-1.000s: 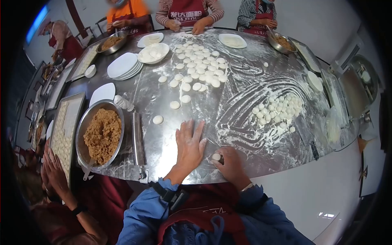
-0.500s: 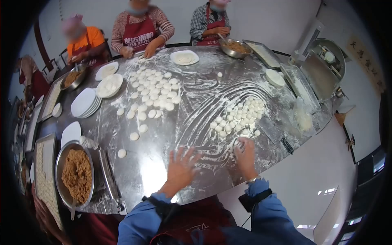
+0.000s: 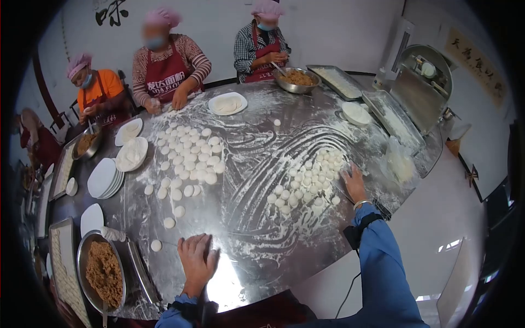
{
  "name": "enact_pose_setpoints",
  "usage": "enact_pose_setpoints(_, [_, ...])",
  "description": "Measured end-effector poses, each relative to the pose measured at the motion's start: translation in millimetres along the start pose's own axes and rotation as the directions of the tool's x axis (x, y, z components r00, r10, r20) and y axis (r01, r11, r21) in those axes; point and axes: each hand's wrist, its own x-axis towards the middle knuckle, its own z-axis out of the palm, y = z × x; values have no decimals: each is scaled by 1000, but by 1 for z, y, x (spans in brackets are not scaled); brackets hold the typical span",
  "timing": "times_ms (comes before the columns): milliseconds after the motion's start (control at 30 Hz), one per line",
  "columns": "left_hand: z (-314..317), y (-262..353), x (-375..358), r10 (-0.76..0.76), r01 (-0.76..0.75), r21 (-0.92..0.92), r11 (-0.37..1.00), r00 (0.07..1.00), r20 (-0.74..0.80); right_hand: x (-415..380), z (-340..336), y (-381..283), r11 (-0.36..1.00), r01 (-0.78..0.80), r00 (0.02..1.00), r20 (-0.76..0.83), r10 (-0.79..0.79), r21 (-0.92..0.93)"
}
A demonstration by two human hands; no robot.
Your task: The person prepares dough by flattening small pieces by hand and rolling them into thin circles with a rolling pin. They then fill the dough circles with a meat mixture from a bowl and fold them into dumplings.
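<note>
- The round metal table (image 3: pixel 257 229), dusted with flour, fills most of the view; against a second ago the view has lifted and swung right, so more of the far wall and the people seated on the far side now show.
- Three people in aprons sit along the far edge, and a fourth is partly cut off at the far left.
- A large spread of flattened dough discs (image 3: pixel 188 158) lies left of centre, toward the far side, as it did before.
- A smaller cluster of dough balls (image 3: pixel 309 180) sits right of centre. This is where the work has moved to.
- The bowl of brown filling (image 3: pixel 101 270) stands at the near left, beside a tray of finished pieces (image 3: pixel 63 268).
- The right hand (image 3: pixel 354 183) has gone from the near edge, where it pinched a dough ball a second ago, out to the right side of the cluster. It now rests against the outer balls with the fingers pointing away; I cannot tell whether it grips one or merely touches them.
- The left hand (image 3: pixel 197 261) lies flat and open on the near part of the table, holding nothing, drawn slightly left of where it was.
- One lone disc (image 3: pixel 156 245) lies just left of that hand.
- As a judgement, the ball held earlier is no longer seen in the hand, and the reach suggests dealing with the cluster.
</note>
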Motion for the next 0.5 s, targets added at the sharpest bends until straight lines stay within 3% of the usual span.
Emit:
enact_pose_setpoints(267, [-3,4,5,8,-10,50,999,999,34,72,39,14,981,-65,992,121,43,185])
enact_pose_setpoints(400, [1,2,5,-6,1,64,998,997,77,96,58,5,1000,22,979,204,-26,22])
enact_pose_setpoints(467, [3,0,5,-9,5,56,998,997,78,105,65,-6,963,186,921,376,-102,-195])
enact_pose_setpoints(500, [5,0,5,-13,8,55,998,996,86,104,66,-5,963,183,919,382,-96,-197])
